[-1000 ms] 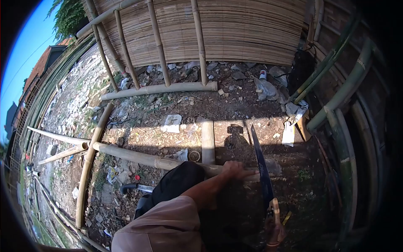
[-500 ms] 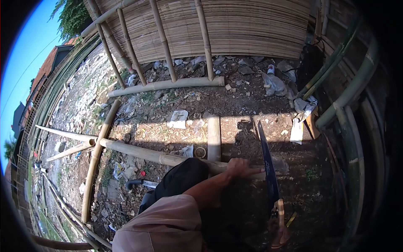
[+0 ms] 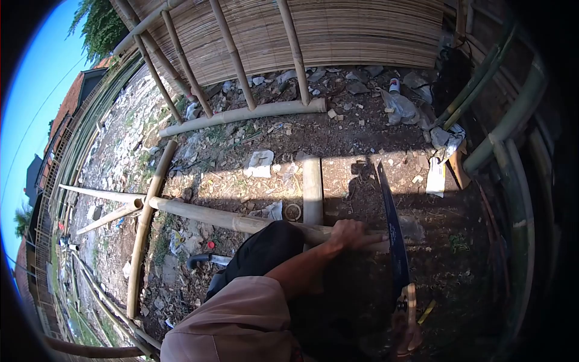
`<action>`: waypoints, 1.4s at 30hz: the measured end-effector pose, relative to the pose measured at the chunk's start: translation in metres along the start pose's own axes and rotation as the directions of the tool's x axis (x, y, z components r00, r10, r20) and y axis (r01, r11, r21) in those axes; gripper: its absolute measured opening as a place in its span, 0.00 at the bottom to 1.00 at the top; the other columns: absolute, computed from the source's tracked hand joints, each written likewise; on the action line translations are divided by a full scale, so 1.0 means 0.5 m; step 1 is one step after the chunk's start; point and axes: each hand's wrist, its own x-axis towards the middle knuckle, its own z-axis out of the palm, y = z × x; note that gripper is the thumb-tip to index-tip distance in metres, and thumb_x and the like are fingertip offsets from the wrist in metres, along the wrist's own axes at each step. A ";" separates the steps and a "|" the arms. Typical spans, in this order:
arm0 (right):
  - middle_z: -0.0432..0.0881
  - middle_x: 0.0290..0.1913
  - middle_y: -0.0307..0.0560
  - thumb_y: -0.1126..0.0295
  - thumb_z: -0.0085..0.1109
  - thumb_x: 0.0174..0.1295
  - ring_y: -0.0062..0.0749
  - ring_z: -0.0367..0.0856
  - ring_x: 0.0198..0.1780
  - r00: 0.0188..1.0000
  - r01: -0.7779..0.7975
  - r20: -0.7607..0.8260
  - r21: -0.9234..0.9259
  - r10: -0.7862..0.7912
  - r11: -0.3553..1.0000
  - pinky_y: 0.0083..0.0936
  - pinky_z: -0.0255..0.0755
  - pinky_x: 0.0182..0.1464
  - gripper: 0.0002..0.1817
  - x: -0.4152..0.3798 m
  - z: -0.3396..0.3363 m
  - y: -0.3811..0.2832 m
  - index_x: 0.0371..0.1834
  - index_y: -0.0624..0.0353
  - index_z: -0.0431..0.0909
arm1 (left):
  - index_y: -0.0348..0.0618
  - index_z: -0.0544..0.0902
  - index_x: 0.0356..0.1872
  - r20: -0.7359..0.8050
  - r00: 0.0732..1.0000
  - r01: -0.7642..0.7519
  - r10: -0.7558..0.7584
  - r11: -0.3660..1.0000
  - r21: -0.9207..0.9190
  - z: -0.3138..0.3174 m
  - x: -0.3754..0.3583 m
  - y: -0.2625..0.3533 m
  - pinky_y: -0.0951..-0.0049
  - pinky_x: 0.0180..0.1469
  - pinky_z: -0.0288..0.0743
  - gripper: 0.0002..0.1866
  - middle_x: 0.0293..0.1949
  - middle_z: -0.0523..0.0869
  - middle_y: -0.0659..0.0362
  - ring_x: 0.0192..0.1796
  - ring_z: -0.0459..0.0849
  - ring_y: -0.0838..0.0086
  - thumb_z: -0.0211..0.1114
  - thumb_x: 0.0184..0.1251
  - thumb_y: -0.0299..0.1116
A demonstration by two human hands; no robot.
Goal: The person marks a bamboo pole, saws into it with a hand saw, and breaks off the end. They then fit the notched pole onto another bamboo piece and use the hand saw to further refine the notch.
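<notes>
A long bamboo pole (image 3: 199, 212) runs from the left towards the middle, passing over a shorter bamboo piece (image 3: 312, 190) on the ground. My left hand (image 3: 348, 234) is closed over the pole near its right end, beside my bent knee (image 3: 271, 244). Across that end stands a handsaw (image 3: 395, 235) with a dark blade and pale wooden handle, its tip pointing away from me. In shadow at the bottom, my right hand (image 3: 408, 339) grips the saw's handle. The blade is just right of my left fingers.
A large knife (image 3: 208, 259) with a dark handle lies left of my knee. Another bamboo pole (image 3: 149, 229) crosses under the long one at left. Ahead stand a bamboo frame (image 3: 241, 113) and a woven panel (image 3: 362, 36). Green bamboo poles (image 3: 512, 130) rise at right. Litter covers the ground.
The view has shifted slightly, so the scene sits a little higher at the middle and further right. Both hands keep their holds, and the saw stays at nearly the same place across the pole.
</notes>
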 end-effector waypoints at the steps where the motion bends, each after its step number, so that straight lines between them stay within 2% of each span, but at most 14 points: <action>1: 0.88 0.39 0.58 0.50 0.54 0.76 0.52 0.84 0.38 0.995 -0.093 0.033 0.063 0.091 0.994 0.46 0.79 0.43 0.27 0.004 -0.002 -0.025 0.49 0.69 0.87 | 0.91 0.74 0.72 -0.049 0.999 -0.022 0.021 1.000 -0.005 -0.009 -0.014 0.005 0.54 0.50 0.86 0.27 0.41 0.90 0.45 0.48 0.93 0.53 0.39 0.80 0.72; 5: 0.88 0.39 0.58 0.50 0.56 0.76 0.51 0.85 0.38 0.988 -0.068 0.136 0.012 0.066 0.998 0.44 0.79 0.42 0.27 0.005 -0.015 0.023 0.49 0.70 0.86 | 0.88 0.73 0.74 -0.132 0.988 -0.086 0.084 0.996 -0.014 -0.003 -0.016 0.005 0.54 0.48 0.86 0.30 0.39 0.91 0.46 0.46 0.93 0.53 0.39 0.78 0.75; 9: 0.87 0.36 0.56 0.50 0.57 0.76 0.48 0.84 0.35 0.992 0.122 -0.040 0.013 -0.122 0.992 0.44 0.79 0.40 0.27 -0.007 0.011 0.117 0.46 0.70 0.86 | 0.98 0.71 0.72 -0.058 0.991 -0.110 0.117 0.987 0.115 -0.004 -0.012 0.004 0.54 0.47 0.88 0.22 0.50 0.88 0.46 0.47 0.94 0.53 0.40 0.83 0.65; 13: 0.87 0.34 0.54 0.51 0.57 0.77 0.46 0.81 0.28 0.968 0.140 -0.207 -0.033 -0.144 0.990 0.41 0.77 0.33 0.26 -0.060 0.021 0.328 0.44 0.69 0.86 | 0.89 0.75 0.72 0.001 0.999 0.044 -0.044 0.998 -0.034 -0.024 -0.015 0.013 0.54 0.47 0.87 0.31 0.45 0.91 0.46 0.47 0.94 0.52 0.43 0.74 0.77; 17: 0.88 0.34 0.53 0.50 0.58 0.76 0.45 0.81 0.27 0.986 0.168 0.008 0.082 -0.169 0.982 0.40 0.77 0.32 0.26 -0.031 -0.012 0.293 0.48 0.69 0.86 | 0.77 0.75 0.75 0.017 0.992 0.126 -0.125 0.989 -0.073 -0.013 0.001 0.011 0.54 0.49 0.87 0.39 0.43 0.92 0.45 0.47 0.94 0.52 0.45 0.71 0.81; 19: 0.88 0.37 0.54 0.50 0.58 0.77 0.42 0.82 0.33 0.987 -0.070 0.154 0.152 0.046 0.986 0.46 0.79 0.41 0.27 -0.020 -0.017 0.213 0.50 0.69 0.85 | 0.72 0.74 0.77 -0.029 0.990 0.136 -0.141 0.982 -0.129 -0.028 -0.012 0.014 0.55 0.50 0.87 0.42 0.43 0.92 0.46 0.47 0.94 0.52 0.46 0.70 0.81; 21: 0.81 0.31 0.52 0.52 0.56 0.75 0.38 0.78 0.31 0.998 -0.013 0.066 0.018 0.012 1.000 0.38 0.71 0.36 0.24 -0.021 0.005 0.166 0.42 0.69 0.82 | 0.73 0.71 0.79 -0.152 0.987 0.033 -0.053 0.991 -0.130 0.014 0.004 -0.002 0.56 0.50 0.87 0.45 0.42 0.93 0.47 0.46 0.94 0.54 0.49 0.66 0.83; 24: 0.84 0.28 0.49 0.55 0.57 0.73 0.34 0.81 0.29 0.975 -0.197 0.150 0.263 0.162 0.944 0.34 0.70 0.32 0.22 0.035 -0.020 -0.033 0.40 0.68 0.84 | 0.44 0.92 0.48 -0.064 0.983 0.161 -0.170 0.979 -0.121 0.020 0.019 0.009 0.58 0.48 0.86 0.53 0.44 0.91 0.44 0.49 0.93 0.56 0.46 0.61 0.88; 25: 0.76 0.27 0.50 0.54 0.52 0.72 0.36 0.72 0.28 0.988 -0.123 0.119 0.190 0.102 0.974 0.39 0.62 0.32 0.23 0.053 -0.016 -0.076 0.34 0.69 0.78 | 0.45 0.91 0.53 -0.008 0.983 0.184 -0.185 0.979 -0.090 0.002 0.014 0.026 0.59 0.48 0.85 0.54 0.45 0.91 0.43 0.51 0.92 0.57 0.44 0.61 0.89; 28: 0.80 0.27 0.50 0.51 0.51 0.72 0.35 0.77 0.28 0.983 -0.157 0.126 0.187 0.135 0.970 0.35 0.67 0.33 0.26 0.042 -0.016 -0.048 0.32 0.68 0.80 | 0.57 0.86 0.66 0.068 0.966 0.249 -0.249 0.968 0.002 0.000 0.020 0.035 0.57 0.58 0.82 0.51 0.53 0.90 0.42 0.57 0.90 0.53 0.39 0.65 0.87; 32: 0.83 0.24 0.49 0.47 0.50 0.72 0.36 0.80 0.27 0.994 -0.110 0.043 0.307 0.101 0.945 0.32 0.71 0.32 0.30 0.042 -0.032 -0.045 0.29 0.67 0.80 | 0.52 0.86 0.65 -0.002 0.958 0.285 -0.287 0.950 -0.127 0.013 0.020 0.039 0.58 0.70 0.73 0.49 0.59 0.89 0.44 0.65 0.85 0.54 0.42 0.70 0.83; 37: 0.83 0.24 0.48 0.40 0.51 0.71 0.35 0.79 0.26 0.997 -0.017 -0.061 0.270 0.035 0.963 0.34 0.69 0.31 0.35 0.045 -0.055 -0.030 0.27 0.67 0.80 | 0.54 0.87 0.63 -0.056 0.961 0.262 -0.271 0.956 -0.131 0.034 0.015 0.028 0.55 0.66 0.75 0.45 0.55 0.90 0.44 0.62 0.86 0.52 0.43 0.72 0.81; 39: 0.82 0.24 0.48 0.40 0.51 0.71 0.35 0.79 0.26 0.999 -0.041 0.014 0.244 0.039 0.969 0.34 0.69 0.30 0.35 0.054 -0.058 -0.035 0.28 0.67 0.80 | 0.59 0.89 0.58 -0.131 0.966 0.207 -0.222 0.971 -0.120 0.038 0.009 0.028 0.49 0.57 0.79 0.39 0.44 0.92 0.44 0.55 0.89 0.46 0.44 0.74 0.77; 42: 0.81 0.24 0.47 0.41 0.51 0.71 0.36 0.79 0.26 0.995 -0.069 0.078 0.191 0.055 0.979 0.34 0.68 0.30 0.34 0.047 -0.053 -0.023 0.28 0.66 0.80 | 0.63 0.87 0.63 -0.033 0.970 0.236 -0.241 0.965 -0.118 0.026 0.017 0.029 0.52 0.59 0.81 0.42 0.45 0.93 0.45 0.53 0.91 0.49 0.45 0.70 0.82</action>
